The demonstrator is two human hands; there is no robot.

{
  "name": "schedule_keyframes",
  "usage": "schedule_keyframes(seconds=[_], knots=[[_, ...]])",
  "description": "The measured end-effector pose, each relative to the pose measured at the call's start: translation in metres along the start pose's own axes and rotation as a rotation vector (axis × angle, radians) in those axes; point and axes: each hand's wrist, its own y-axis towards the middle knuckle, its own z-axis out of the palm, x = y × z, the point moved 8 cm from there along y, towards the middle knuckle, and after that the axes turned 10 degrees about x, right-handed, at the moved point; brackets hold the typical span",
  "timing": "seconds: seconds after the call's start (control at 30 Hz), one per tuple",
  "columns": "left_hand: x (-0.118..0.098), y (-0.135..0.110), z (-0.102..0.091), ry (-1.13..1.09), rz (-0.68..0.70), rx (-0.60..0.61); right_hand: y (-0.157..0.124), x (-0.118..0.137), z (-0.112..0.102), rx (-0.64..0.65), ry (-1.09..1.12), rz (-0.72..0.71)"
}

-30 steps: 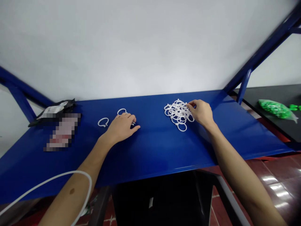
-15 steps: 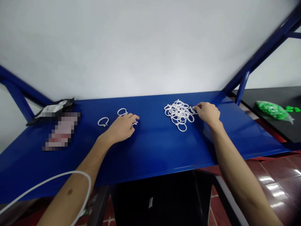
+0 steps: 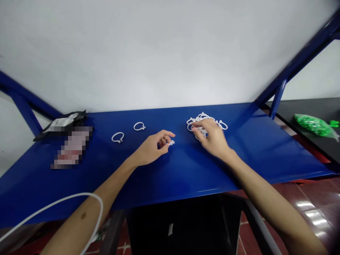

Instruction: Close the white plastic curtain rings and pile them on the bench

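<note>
My left hand (image 3: 152,148) is closed on a white curtain ring (image 3: 171,142) above the blue table; only its knobbed clasp end shows past my fingertips. Over the pile of white plastic rings (image 3: 203,116) is my right hand (image 3: 214,139), its thumb and forefinger apart and slightly blurred. It hides much of the pile, and no ring shows clearly between its fingers. Left of my left hand lie two separate rings on the table, one ring (image 3: 139,129) farther back and another ring (image 3: 112,139) nearer.
A black plastic package (image 3: 77,118) and a blurred-out flat item (image 3: 71,147) lie at the left of the blue table (image 3: 159,184). A white cord (image 3: 61,200) loops over my left forearm. On a dark table at right rests a bag of green pieces (image 3: 315,124).
My left hand has moved right with the ring, away from the two loose rings. My right hand has shifted left from the pile's right edge to over its middle.
</note>
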Motion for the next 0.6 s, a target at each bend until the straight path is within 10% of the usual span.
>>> schedule_keyframes(seconds=[0.17,0.6], knots=[[-0.004,0.002,0.004,-0.325,0.091,-0.061,-0.008,0.045,0.051,0.294,0.3,-0.164],[0.016,0.003,0.012,-0.327,-0.061,-0.182,-0.01,0.029,0.056,0.17,0.445,-0.01]])
